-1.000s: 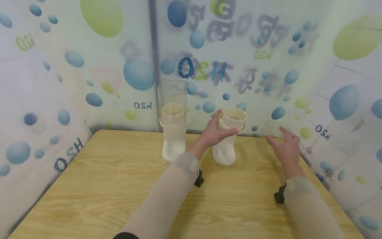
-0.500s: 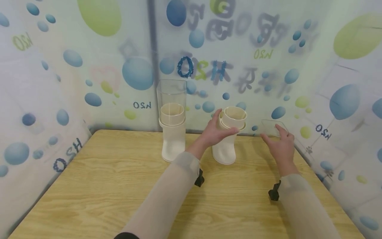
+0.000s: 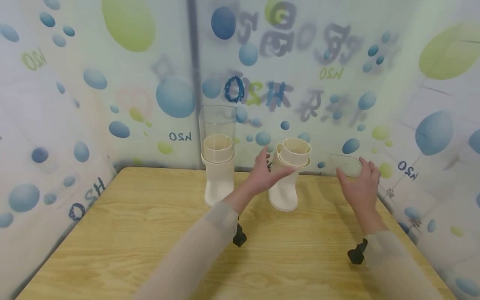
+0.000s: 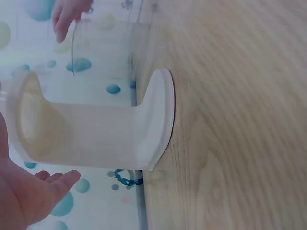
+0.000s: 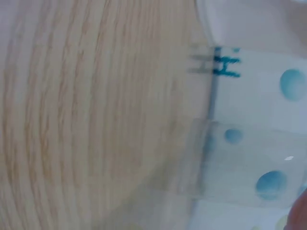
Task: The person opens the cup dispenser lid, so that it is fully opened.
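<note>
Two cream-coloured boot-shaped dispenser stands are upright at the back of the table. The right-hand stand (image 3: 283, 193) has a round collar on top. My left hand (image 3: 262, 177) is beside it with fingers spread, its thumb overlapping the stand below the collar in the head view. In the left wrist view, the fingers (image 4: 60, 184) are straight and apart from the stand. My right hand (image 3: 361, 187) holds a clear plastic container (image 3: 343, 164) between thumb and fingers, raised at the back right. This see-through container (image 5: 240, 163) fills the lower right of the right wrist view.
The left-hand stand (image 3: 219, 181) carries a tall clear container (image 3: 218, 118) around its collar. A wood-grain table (image 3: 150, 233) spreads in front. A patterned curtain (image 3: 165, 54) hangs close behind the table's back edge, with more at both sides.
My left hand has loosened from the right-hand stand's collar and shifted slightly left and down. My right hand, with the clear container, has moved a little left, then back to the right.
</note>
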